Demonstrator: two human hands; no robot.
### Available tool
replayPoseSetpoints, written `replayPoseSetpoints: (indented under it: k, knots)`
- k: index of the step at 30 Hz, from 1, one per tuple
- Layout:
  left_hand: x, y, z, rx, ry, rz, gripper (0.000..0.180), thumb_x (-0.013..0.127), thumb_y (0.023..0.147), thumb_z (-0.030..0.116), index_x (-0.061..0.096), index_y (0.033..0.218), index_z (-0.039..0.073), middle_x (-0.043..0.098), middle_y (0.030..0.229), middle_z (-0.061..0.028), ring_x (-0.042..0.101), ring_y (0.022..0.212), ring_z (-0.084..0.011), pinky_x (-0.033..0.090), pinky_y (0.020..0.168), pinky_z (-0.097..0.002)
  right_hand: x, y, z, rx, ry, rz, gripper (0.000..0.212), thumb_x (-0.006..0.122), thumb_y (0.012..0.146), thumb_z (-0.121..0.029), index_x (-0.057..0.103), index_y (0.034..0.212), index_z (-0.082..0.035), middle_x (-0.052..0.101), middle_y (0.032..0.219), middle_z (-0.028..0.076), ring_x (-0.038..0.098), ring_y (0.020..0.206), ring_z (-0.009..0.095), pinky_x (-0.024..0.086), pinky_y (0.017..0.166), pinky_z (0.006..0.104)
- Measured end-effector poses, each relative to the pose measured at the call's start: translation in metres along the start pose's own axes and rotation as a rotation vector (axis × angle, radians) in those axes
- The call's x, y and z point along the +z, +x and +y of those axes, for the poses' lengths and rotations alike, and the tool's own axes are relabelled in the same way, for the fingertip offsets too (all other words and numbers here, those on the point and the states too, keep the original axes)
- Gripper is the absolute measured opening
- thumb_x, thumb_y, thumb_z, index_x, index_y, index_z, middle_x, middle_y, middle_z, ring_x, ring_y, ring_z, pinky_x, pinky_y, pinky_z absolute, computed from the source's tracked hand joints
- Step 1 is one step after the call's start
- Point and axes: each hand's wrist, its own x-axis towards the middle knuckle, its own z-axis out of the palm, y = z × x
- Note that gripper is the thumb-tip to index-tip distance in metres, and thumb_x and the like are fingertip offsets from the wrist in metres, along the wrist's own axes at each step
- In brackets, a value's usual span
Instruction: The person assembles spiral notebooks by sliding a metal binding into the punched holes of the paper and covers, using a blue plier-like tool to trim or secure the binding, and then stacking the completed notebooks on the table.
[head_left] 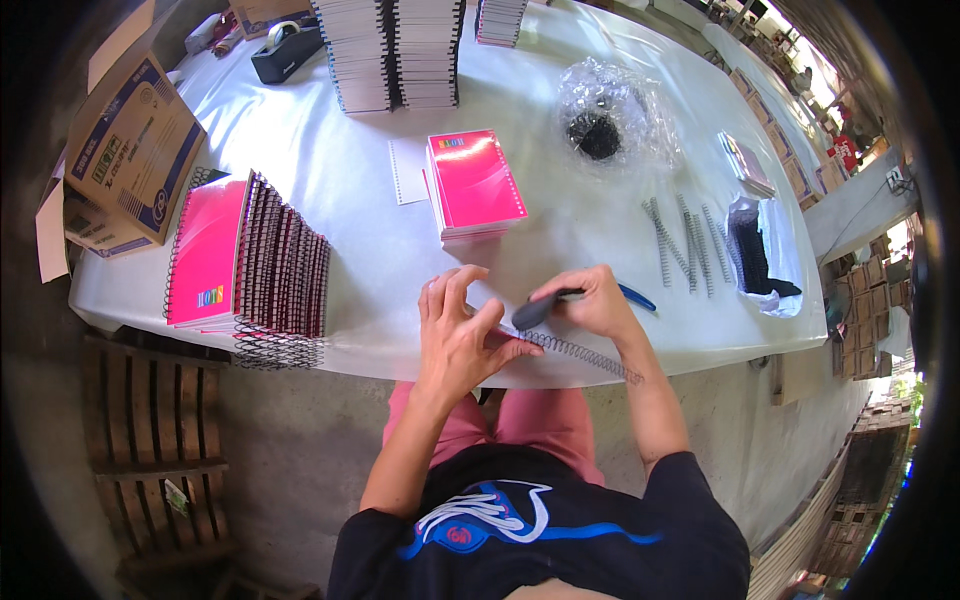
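Near the front table edge, my left hand [452, 325] pinches a thin, edge-on item, apparently a notebook, mostly hidden by the fingers. A dark wire spiral coil [585, 354] runs from that edge rightward, its free end under my right forearm. My right hand [592, 302] is closed around a black, rounded object [545, 311], which rests on or close to the coil's left end; its kind is unclear. Just beyond my hands lies a stack of pink notebooks [478, 185]. A blue slim tool [637, 297] lies beside my right wrist.
Spiral-bound pink notebooks [245, 255] are piled at left, by an open cardboard box [130, 160]. Tall notebook stacks [425, 50] and a tape dispenser [287, 50] stand at the back. Loose coils [690, 245], a plastic-wrapped bundle [615, 120] and a bag of black coils [760, 255] lie right.
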Motion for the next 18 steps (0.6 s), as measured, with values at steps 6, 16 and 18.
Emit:
replayPoseSetpoints:
  k: [6, 16, 18]
  knots:
    - [0.001, 0.002, -0.003, 0.004, -0.002, 0.031, 0.055, 0.081, 0.048, 0.050, 0.055, 0.070, 0.006, 0.045, 0.121, -0.0142, 0.041, 0.111, -0.0346, 0.034, 0.092, -0.0462, 0.012, 0.003, 0.003, 0.140, -0.125, 0.080, 0.023, 0.065, 0.067, 0.011, 0.072, 0.085, -0.002, 0.071, 0.085, 0.011, 0.068, 0.079, 0.016, 0.053, 0.074, 0.0271]
    - [0.020, -0.009, -0.026, -0.183, -0.332, 0.136, 0.069, 0.091, 0.037, 0.044, 0.050, 0.080, 0.010, 0.031, 0.113, -0.0152, 0.037, 0.104, -0.0287, 0.040, 0.075, -0.0406, 0.024, 0.002, -0.011, -0.159, 0.194, 0.071, 0.023, 0.062, 0.067, 0.011, 0.071, 0.084, -0.002, 0.071, 0.085, 0.010, 0.068, 0.077, 0.018, 0.052, 0.073, 0.0285]
    - [0.023, -0.007, -0.026, -0.179, -0.398, 0.139, 0.069, 0.092, 0.038, 0.043, 0.048, 0.080, 0.010, 0.031, 0.112, -0.0149, 0.036, 0.105, -0.0286, 0.040, 0.073, -0.0401, 0.026, 0.008, -0.013, -0.106, 0.001, 0.094, 0.023, 0.063, 0.067, 0.011, 0.072, 0.085, -0.002, 0.070, 0.084, 0.010, 0.068, 0.077, 0.019, 0.052, 0.072, 0.0281]
